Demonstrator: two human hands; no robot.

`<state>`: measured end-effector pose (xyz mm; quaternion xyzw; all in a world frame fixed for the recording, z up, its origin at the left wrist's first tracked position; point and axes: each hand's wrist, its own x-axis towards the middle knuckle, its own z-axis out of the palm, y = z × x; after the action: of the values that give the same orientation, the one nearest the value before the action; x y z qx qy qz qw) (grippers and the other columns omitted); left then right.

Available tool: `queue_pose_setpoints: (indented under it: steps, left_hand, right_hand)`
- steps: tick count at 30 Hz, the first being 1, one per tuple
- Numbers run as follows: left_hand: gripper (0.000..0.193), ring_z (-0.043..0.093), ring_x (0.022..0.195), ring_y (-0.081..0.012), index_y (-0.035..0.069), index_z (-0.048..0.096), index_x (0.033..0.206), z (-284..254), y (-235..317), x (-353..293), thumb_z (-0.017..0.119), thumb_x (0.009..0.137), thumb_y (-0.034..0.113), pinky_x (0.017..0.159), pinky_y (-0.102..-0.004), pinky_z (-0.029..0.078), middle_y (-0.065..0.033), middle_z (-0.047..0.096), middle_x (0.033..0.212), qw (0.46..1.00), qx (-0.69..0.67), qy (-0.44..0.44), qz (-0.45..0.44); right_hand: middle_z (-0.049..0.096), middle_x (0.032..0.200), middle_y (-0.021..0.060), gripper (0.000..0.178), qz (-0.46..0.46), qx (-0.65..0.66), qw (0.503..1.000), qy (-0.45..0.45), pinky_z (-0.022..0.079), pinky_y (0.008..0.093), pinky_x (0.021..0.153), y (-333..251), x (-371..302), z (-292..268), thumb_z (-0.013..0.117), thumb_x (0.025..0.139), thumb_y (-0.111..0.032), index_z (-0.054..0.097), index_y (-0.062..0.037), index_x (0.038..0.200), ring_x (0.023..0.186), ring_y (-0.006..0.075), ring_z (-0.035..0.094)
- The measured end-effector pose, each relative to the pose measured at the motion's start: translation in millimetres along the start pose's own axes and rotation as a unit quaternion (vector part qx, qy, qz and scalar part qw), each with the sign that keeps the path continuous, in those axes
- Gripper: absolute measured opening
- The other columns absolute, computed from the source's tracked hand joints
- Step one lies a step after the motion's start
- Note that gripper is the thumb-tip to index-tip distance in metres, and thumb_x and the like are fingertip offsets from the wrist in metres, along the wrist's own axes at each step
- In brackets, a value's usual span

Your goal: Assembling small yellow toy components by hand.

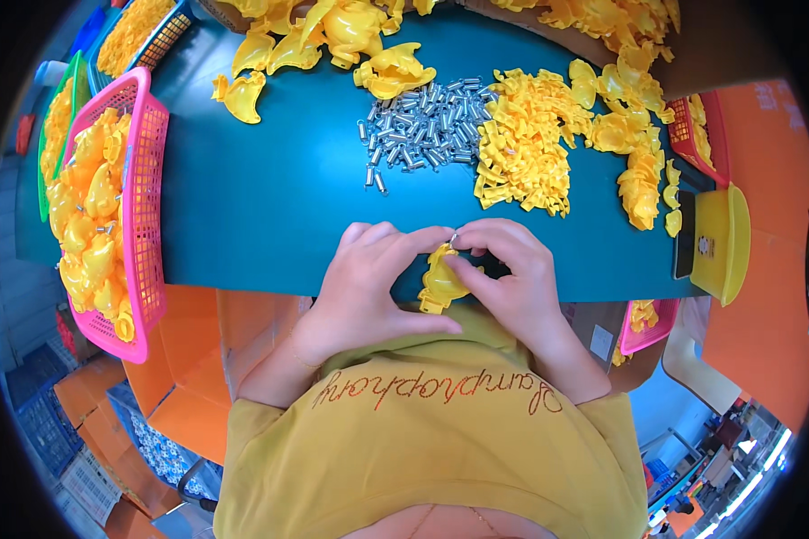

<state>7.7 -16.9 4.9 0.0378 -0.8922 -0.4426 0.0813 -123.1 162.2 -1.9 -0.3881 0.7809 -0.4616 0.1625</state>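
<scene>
Glossy yellow plastic piece (440,283), silver bit (454,240) at far end

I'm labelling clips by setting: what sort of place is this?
Probably a small-goods assembly workshop: a yellow plastic part in hand, a heap of small silvery metal pieces on the table, and a pink basket full of other yellow parts.

Your right hand (516,262) is partly covering the yellow piece (439,280); at twelve o'clock, the top edge is cropping yellow shells (351,34).
</scene>
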Motion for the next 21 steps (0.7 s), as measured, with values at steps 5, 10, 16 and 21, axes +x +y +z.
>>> queue_pose_setpoints:
  steps: [5, 10, 16, 21]
  left_hand:
    - [0.084, 0.061, 0.097, -0.0222, 0.017, 0.065, 0.141, -5, -10, 0, 0.095, 0.068, 0.045, 0.089, -0.0383, 0.041, -0.0009, 0.068, 0.104, 0.998, 0.003, -0.027, 0.052]
    - [0.081, 0.061, 0.096, -0.0215, 0.020, 0.068, 0.140, -7, -3, 1, 0.095, 0.068, 0.044, 0.088, -0.0377, 0.040, -0.0004, 0.068, 0.103, 0.997, 0.033, -0.049, 0.051]
    - [0.080, 0.061, 0.092, -0.0190, 0.020, 0.072, 0.133, -2, -2, 1, 0.096, 0.063, 0.051, 0.084, -0.0357, 0.038, 0.0020, 0.071, 0.108, 0.996, 0.059, -0.027, 0.058]
    - [0.072, 0.062, 0.094, -0.0188, 0.018, 0.072, 0.128, -1, 1, 3, 0.095, 0.067, 0.049, 0.086, -0.0361, 0.042, 0.0025, 0.073, 0.117, 0.998, 0.043, 0.014, 0.047]
  right_hand:
    - [0.077, 0.104, 0.0057, 0.021, -0.039, -0.019, 0.998, -0.040, 0.056, 0.0308, 0.076, 3, 11, -12, 0.087, 0.082, -0.007, 0.077, -0.0039, 0.101, 0.097, 0.0188, 0.070]
    - [0.075, 0.101, 0.0078, 0.021, -0.022, 0.055, 0.998, -0.036, 0.054, 0.0356, 0.082, 12, 14, -30, 0.082, 0.083, -0.002, 0.079, -0.0063, 0.104, 0.094, 0.0257, 0.068]
    - [0.068, 0.103, 0.0042, 0.024, -0.135, -0.284, 0.949, 0.012, 0.052, 0.0383, 0.079, 12, 33, -43, 0.080, 0.083, -0.003, 0.079, -0.0104, 0.106, 0.095, 0.0267, 0.063]
    - [0.069, 0.103, 0.0009, 0.024, -0.152, -0.343, 0.927, 0.016, 0.052, 0.0386, 0.077, 13, 37, -46, 0.081, 0.083, -0.006, 0.079, -0.0128, 0.106, 0.096, 0.0258, 0.063]
